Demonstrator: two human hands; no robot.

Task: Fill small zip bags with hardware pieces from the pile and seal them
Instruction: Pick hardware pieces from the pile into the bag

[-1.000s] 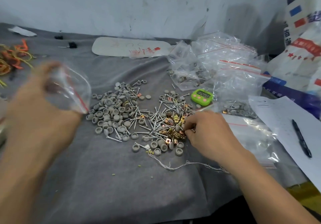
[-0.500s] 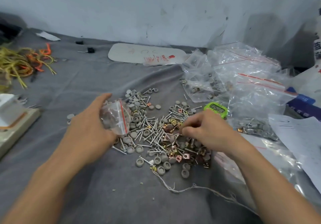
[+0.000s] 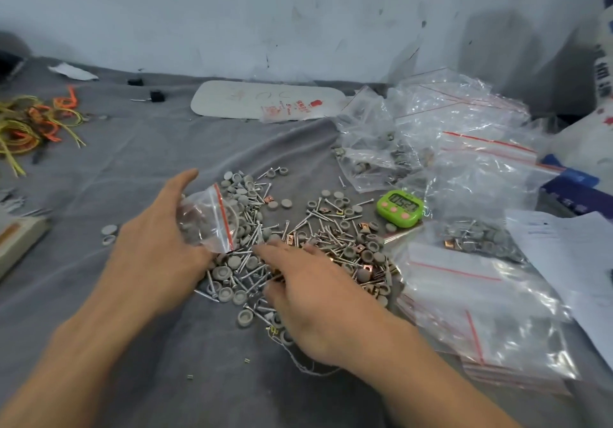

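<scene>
A pile of hardware [image 3: 318, 238] lies on the grey cloth: grey round caps, silver nails and small copper clips. My left hand [image 3: 156, 255] holds a small clear zip bag [image 3: 207, 222] with a red seal line, just above the pile's left edge. The bag's mouth faces the pile, and I cannot tell whether anything is inside. My right hand [image 3: 311, 298] lies low over the front of the pile. Its fingers stretch left towards the bag and touch the pieces. What lies under its palm is hidden.
Filled and empty zip bags [image 3: 464, 168] are heaped at the right, with a flat stack of bags [image 3: 481, 311] nearer me. A green timer [image 3: 400, 208] sits beside the pile. Papers [image 3: 570, 261] lie far right, rubber bands [image 3: 30, 125] far left, and a white card [image 3: 262, 99] is by the wall.
My left hand brought the bag from high on the left down to the pile's edge. My right hand shifted from pinching among the copper clips to the nails and caps nearer the bag.
</scene>
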